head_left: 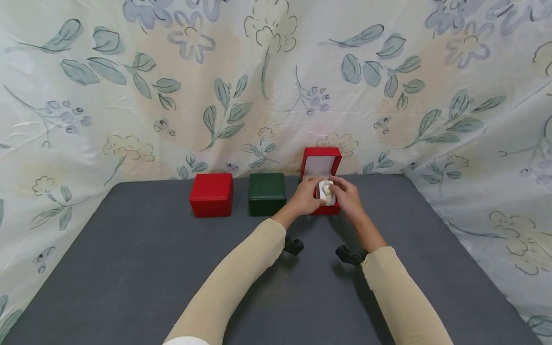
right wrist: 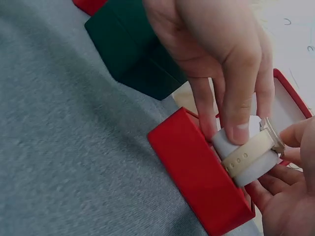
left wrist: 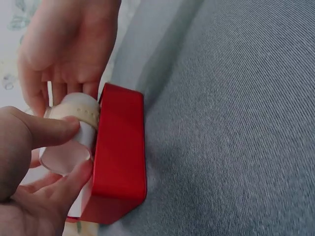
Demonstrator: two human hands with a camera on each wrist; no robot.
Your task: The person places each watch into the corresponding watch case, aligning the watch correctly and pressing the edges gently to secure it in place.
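A wristwatch (head_left: pixel 327 188) with a cream strap is wrapped round a white cushion (right wrist: pixel 268 164). My left hand (head_left: pixel 305 197) pinches the cushion, its thumb lying on it beside the strap in the right wrist view. From the other side my right hand (head_left: pixel 348 197) holds the watch, with a fingertip at the case and other fingers curled near the cushion's end. Both hands are at the opened red box (head_left: pixel 320 152), whose lid stands up and shows a white lining. The cushion sits tilted at the box's opening; its far side is hidden.
Left of the opened box stand a closed green box (head_left: pixel 267 194) and, farther left, a closed red box (head_left: pixel 211 195). All are near the back edge of the grey-covered table (head_left: pixel 142 268). A floral curtain (head_left: pixel 267 120) hangs right behind them.
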